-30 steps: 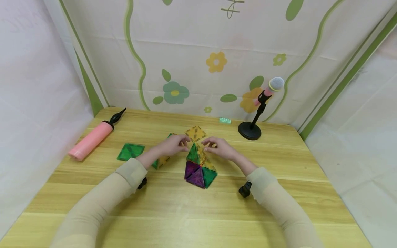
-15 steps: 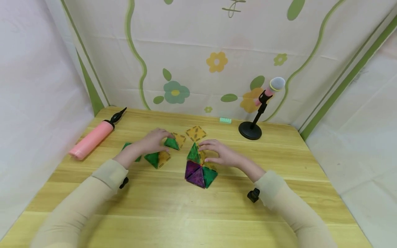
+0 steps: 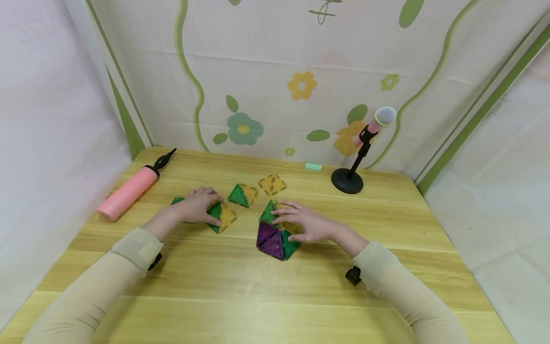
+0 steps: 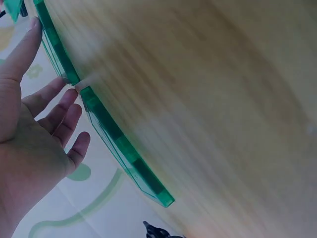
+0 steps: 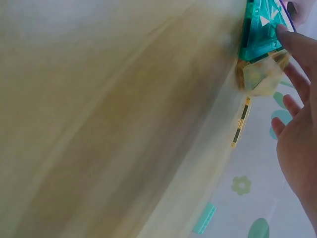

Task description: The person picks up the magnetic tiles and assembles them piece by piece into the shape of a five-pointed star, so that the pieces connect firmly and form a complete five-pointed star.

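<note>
My left hand lies over a green triangular magnetic tile that adjoins an amber one. Its thumb and index finger span this green tile's edge in the left wrist view, with the other fingers loosely bent. My right hand spreads its fingers over a small group of tiles. This group has purple triangles in front, a raised green triangle and another green tile. In the right wrist view, the thumb reaches the green tile and the index finger touches a blurred amber tile.
A green-amber tile pair and an amber tile pair lie farther back on the wooden table. A pink hand pump is at left. A toy microphone on a stand and a mint brick stand at the back.
My left hand has moved left and toward me, from the raised tiles to the green-amber pair. My right hand has shifted slightly nearer, its thumb coming down over the group's front green tile.
</note>
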The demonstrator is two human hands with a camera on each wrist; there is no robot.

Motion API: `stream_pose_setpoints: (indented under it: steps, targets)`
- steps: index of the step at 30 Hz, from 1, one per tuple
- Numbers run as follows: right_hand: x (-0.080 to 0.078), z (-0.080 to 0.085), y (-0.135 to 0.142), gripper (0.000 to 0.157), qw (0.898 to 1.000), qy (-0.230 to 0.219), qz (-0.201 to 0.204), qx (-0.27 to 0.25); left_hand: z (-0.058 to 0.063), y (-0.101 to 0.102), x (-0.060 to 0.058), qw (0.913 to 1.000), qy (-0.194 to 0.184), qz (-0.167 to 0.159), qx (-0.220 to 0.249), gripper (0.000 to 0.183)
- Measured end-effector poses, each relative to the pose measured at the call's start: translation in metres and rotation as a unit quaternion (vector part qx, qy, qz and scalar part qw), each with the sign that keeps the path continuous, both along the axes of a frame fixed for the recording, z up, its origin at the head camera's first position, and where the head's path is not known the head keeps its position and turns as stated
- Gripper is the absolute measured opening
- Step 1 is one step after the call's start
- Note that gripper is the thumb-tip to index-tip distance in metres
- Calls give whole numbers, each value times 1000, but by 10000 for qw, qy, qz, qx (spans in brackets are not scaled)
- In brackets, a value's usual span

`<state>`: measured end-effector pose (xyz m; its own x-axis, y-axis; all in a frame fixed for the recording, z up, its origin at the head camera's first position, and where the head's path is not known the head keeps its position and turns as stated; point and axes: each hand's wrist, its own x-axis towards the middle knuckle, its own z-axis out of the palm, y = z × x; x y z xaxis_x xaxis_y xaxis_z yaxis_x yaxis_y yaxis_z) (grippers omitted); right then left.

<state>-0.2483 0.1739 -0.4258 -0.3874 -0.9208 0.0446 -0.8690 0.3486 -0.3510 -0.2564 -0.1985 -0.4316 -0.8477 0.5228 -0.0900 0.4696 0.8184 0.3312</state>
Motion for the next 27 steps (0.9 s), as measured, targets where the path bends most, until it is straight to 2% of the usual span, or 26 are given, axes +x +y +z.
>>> stream_pose_setpoints:
  steps: [7, 14, 20, 27]
  targets:
    - [3, -5, 2, 52, 9993, 238, -72, 269, 1, -1, 1, 10000, -54, -32, -28, 80]
    - [0, 0, 4, 51, 9996, 112, -215, -124, 5, 6, 4, 10000, -20, -2, 9, 78]
    - [-9, 0, 9, 55, 9974, -53, -702, -162, 13, 35, 8, 9994, -81, -133, 312, 78]
    - [-18, -9, 18, 61, 9892, -367, -1416, -57, 10, 72, 10, 9977, -44, -654, 189, 79]
